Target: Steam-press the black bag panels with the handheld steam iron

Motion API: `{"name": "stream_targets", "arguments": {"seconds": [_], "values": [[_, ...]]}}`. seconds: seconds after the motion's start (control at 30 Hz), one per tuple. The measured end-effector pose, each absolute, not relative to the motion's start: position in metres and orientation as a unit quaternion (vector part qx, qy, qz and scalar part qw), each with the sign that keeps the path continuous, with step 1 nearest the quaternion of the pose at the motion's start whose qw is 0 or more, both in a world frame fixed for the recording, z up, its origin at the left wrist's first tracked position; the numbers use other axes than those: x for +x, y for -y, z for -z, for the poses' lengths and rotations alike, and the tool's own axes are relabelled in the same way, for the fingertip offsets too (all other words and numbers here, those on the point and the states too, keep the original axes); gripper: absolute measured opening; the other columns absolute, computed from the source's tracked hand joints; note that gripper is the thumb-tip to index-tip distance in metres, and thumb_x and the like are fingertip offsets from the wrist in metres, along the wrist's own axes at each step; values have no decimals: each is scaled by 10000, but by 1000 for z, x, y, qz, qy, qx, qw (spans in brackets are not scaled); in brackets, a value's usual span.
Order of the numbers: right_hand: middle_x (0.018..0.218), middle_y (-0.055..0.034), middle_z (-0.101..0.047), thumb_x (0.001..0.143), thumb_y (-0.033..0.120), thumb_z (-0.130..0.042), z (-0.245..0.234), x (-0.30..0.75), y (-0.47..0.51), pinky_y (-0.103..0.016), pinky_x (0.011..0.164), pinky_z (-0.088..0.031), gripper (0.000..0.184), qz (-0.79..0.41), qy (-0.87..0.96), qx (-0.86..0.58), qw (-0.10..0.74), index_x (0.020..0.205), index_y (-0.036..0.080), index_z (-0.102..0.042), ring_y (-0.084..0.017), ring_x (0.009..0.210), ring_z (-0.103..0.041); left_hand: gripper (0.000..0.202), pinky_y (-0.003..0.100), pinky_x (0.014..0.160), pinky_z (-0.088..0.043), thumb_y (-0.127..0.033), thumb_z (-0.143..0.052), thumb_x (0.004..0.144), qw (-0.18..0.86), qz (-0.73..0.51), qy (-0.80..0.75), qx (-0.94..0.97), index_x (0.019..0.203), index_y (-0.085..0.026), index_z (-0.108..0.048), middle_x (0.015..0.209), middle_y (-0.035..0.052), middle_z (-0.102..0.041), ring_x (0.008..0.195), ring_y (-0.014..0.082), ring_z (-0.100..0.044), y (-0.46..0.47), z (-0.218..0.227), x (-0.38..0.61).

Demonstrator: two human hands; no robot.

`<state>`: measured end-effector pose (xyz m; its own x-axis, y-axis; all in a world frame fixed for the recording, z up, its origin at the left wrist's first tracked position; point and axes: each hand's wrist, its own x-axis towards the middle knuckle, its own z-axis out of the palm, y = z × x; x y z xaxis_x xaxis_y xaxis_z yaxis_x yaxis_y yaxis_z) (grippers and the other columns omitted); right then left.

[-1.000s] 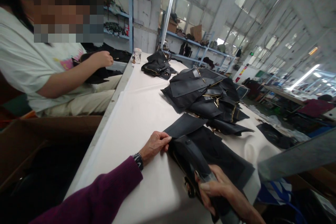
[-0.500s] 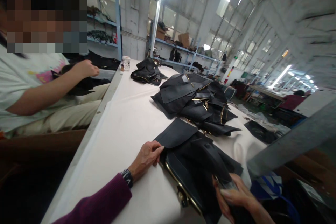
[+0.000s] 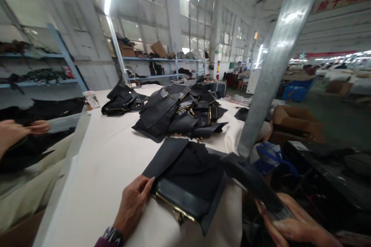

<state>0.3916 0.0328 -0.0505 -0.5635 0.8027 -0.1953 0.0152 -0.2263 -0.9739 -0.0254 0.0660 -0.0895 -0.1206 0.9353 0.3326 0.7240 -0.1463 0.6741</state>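
Note:
On the table in front of me lies a black leather bag piece (image 3: 185, 170), with a gold zipper along its near edge and a loose flap folded over its left side. My left hand (image 3: 133, 204) pinches the left edge of this piece between thumb and fingers. At the lower right, my right hand (image 3: 295, 220) is closed around the near end of a long black leather strip (image 3: 252, 179). The strip's far end hangs over the table's right side, close to the bag piece; whether they touch I cannot tell.
Beyond lies a heap of black zippered leather pieces (image 3: 179, 112), with a smaller pile (image 3: 120, 100) behind left. A patterned cup (image 3: 91, 99) stands at the table's far left corner. A metal post (image 3: 269, 58) rises on the right. Another person's hands (image 3: 17, 133) work at the left.
My view has swung to the right. My right hand has moved right with the black leather strip, away from the bag piece. My left hand keeps its pinch on the piece's edge.

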Motion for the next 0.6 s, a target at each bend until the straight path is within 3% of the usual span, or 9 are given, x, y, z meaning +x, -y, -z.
{"name": "stream_targets", "arguments": {"seconds": [0.1, 0.23, 0.33, 0.5, 0.6], "values": [[505, -19, -585, 691, 581, -611, 53, 422, -21, -265, 373, -417, 529, -684, 540, -383, 308, 959, 139, -495, -162, 364, -527, 295, 259, 610, -404, -432, -458, 837, 92, -399, -639, 651, 696, -198, -570, 709, 5, -573, 645, 164, -534, -64, 88, -22], [440, 3, -556, 734, 547, -601, 54, 443, -10, -223, 345, -379, 432, -660, 548, -396, 326, 854, 141, -515, -134, 327, -504, 293, 262, 665, -432, -458, -468, 823, 64, -405, -655, 635, 797, -196, -597, 836, 24, -620, 744, 179, -574, -62, 87, -22], [418, 12, -540, 712, 591, -596, 57, 446, 0, -218, 344, -366, 492, -666, 538, -395, 333, 867, 131, -517, -120, 320, -472, 319, 281, 697, -440, -485, -464, 809, 37, -403, -690, 600, 787, -198, -601, 817, 28, -635, 755, 194, -594, -60, 86, -24], [440, 33, -524, 740, 557, -577, 72, 443, 17, -212, 364, -354, 444, -647, 508, -416, 389, 890, 148, -492, -105, 330, -447, 318, 276, 610, -450, -486, -445, 801, -8, -405, -713, 572, 790, -203, -589, 861, 44, -630, 786, 205, -599, -51, 85, -12], [425, 38, -510, 723, 588, -563, 80, 440, 15, -213, 352, -360, 468, -673, 508, -407, 351, 878, 152, -486, -111, 317, -451, 369, 282, 627, -465, -509, -417, 799, -1, -382, -713, 588, 853, -194, -601, 952, 66, -612, 811, 209, -599, -51, 88, -3]]}}
